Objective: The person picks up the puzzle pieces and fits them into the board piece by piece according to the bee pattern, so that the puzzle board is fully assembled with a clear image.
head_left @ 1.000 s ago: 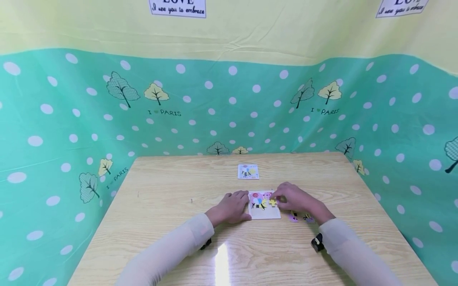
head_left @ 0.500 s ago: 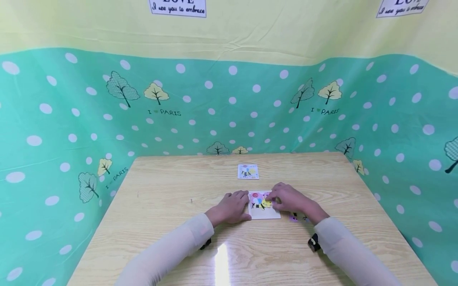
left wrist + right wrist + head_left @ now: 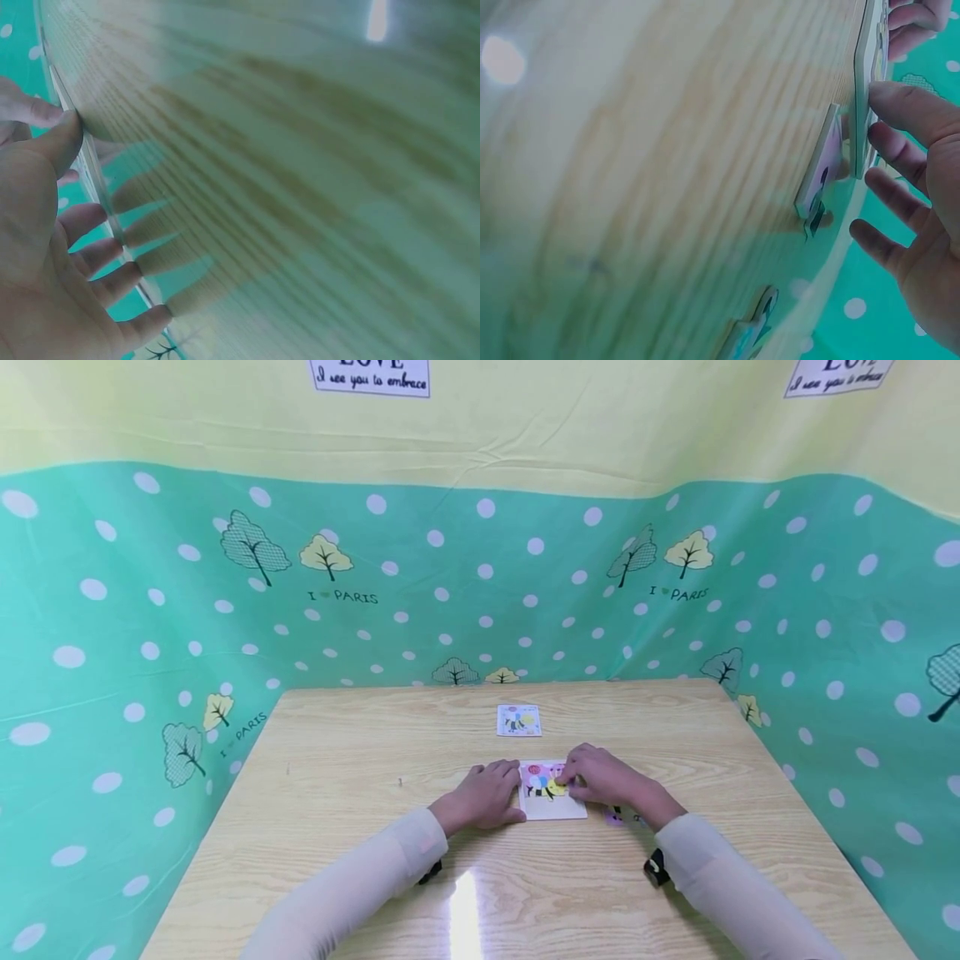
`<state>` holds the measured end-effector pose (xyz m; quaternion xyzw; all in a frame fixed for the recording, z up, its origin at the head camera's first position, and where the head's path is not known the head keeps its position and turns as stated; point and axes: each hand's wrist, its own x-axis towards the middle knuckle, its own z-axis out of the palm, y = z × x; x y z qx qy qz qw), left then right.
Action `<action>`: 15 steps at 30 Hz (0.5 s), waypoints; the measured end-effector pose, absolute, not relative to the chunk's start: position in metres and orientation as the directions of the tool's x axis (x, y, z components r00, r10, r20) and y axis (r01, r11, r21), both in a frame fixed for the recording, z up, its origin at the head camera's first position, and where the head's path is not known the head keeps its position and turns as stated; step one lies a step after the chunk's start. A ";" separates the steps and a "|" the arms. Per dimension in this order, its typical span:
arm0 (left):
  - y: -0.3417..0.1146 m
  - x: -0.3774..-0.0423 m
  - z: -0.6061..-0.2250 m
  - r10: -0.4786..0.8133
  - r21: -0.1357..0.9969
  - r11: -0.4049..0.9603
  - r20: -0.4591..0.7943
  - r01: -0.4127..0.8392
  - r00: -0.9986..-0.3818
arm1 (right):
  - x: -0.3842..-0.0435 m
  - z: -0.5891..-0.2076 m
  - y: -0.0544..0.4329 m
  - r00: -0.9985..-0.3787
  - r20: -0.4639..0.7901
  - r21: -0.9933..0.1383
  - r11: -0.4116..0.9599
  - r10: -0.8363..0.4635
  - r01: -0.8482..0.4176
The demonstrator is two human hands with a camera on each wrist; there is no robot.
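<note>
A square puzzle board (image 3: 553, 811) lies on the table, its upper part filled with a bee picture and its lower part bare white. My left hand (image 3: 487, 795) rests along its left edge, fingers extended; the left wrist view shows those fingers spread with their tips on the table. Over the board's upper right, my right hand (image 3: 602, 775) pinches a yellow puzzle piece (image 3: 558, 787) down among the fitted pieces, its fingertips partly covering it. In the right wrist view the thumb meets the board (image 3: 862, 97), while the other fingers spread beside it.
Loose puzzle pieces (image 3: 614, 816) lie right of the board, partly under the right wrist; another loose piece (image 3: 750, 330) shows in the right wrist view. Farther back on the wooden table (image 3: 360, 735) lies a small bee picture card (image 3: 519, 722). A patterned curtain (image 3: 420, 585) surrounds the table.
My right hand has moved slightly left with the yellow puzzle piece, from the board's right side down into the bee picture. The left hand keeps its place.
</note>
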<state>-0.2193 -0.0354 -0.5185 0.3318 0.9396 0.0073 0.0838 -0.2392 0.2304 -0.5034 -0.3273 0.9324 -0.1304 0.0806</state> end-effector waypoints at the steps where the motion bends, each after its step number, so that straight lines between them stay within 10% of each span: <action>1: -0.036 -0.219 -0.518 0.625 0.067 0.779 -0.152 0.623 -0.766 | -0.239 -0.503 0.230 -0.774 -0.066 -0.295 0.753 -0.630 -0.589; 15: -0.036 -0.219 -0.520 0.628 0.078 0.778 -0.144 0.624 -0.765 | -0.234 -0.501 0.239 -0.774 -0.060 -0.304 0.750 -0.630 -0.587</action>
